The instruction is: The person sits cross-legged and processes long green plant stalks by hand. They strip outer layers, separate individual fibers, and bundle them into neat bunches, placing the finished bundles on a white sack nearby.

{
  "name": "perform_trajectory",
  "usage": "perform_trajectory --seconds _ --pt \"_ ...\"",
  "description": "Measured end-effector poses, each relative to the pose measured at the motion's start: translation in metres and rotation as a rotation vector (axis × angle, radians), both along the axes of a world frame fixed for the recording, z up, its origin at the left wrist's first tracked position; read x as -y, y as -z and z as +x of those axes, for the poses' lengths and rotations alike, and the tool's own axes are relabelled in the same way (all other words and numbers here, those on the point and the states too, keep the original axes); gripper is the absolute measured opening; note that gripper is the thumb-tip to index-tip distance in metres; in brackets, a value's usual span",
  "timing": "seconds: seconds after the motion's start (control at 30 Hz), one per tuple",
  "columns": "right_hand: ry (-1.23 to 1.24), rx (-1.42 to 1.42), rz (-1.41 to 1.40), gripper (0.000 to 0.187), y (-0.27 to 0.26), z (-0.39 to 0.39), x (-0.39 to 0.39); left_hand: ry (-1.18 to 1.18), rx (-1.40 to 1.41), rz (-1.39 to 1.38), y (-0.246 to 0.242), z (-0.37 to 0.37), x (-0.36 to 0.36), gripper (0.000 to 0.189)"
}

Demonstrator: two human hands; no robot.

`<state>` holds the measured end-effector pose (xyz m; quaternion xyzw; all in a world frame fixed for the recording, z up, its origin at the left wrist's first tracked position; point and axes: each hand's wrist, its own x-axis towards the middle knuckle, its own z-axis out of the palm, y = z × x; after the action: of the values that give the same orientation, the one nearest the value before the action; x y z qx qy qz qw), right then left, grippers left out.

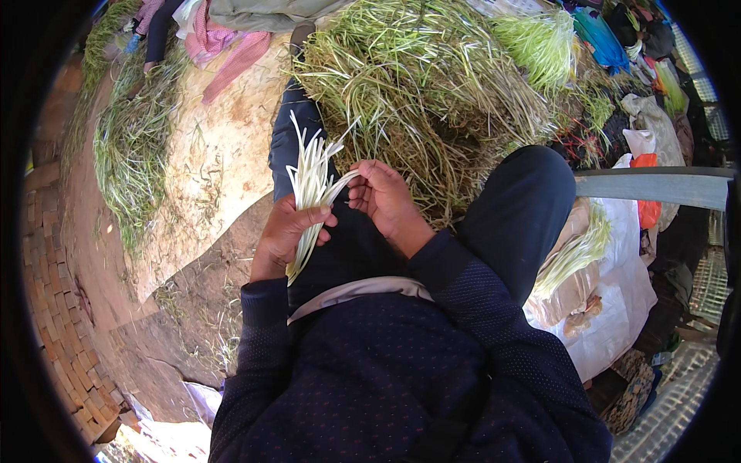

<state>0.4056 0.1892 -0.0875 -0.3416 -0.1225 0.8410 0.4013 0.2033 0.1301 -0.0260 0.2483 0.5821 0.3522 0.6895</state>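
My left hand [286, 228] is closed around a small bunch of slender white plant stalks [310, 182], which look like blanched chives. The stalks fan out above the thumb and their yellowish ends hang below the fist. Beside it on the right, my right hand [382, 199] pinches the tips of a few stalks that bend away from the bunch. Both hands are over my lap, between my dark trouser legs. Just beyond them lies a large heap of green and straw-coloured stalks [417, 87].
A pale bundle of stalks [579, 254] lies on wrapped packages over a white plastic sheet [619, 289] at right. A metal bar [654, 188] juts in beside my knee. Another stalk pile [139, 156] lies left, near a person's blue-gloved hand [133, 43] at upper left.
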Motion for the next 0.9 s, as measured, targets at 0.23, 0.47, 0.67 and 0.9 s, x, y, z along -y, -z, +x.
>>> perform_trajectory --seconds 0.23,0.47,0.67,0.9 --pt "-0.025 -0.033 0.013 0.021 -0.003 0.0 0.0 -0.07 0.009 0.016 0.0 -0.004 0.002 0.022" --pt "-0.108 -0.076 0.067 0.019 -0.007 -0.001 -0.001 -0.103 0.0 0.048 0.003 -0.006 0.004 0.022" --pt "-0.052 -0.009 0.029 0.014 -0.008 -0.005 0.003 -0.168 -0.011 0.092 0.003 -0.006 0.007 0.02" --pt "-0.094 0.042 0.029 0.013 -0.008 -0.006 0.004 -0.263 0.008 0.142 0.003 -0.014 0.008 0.02"
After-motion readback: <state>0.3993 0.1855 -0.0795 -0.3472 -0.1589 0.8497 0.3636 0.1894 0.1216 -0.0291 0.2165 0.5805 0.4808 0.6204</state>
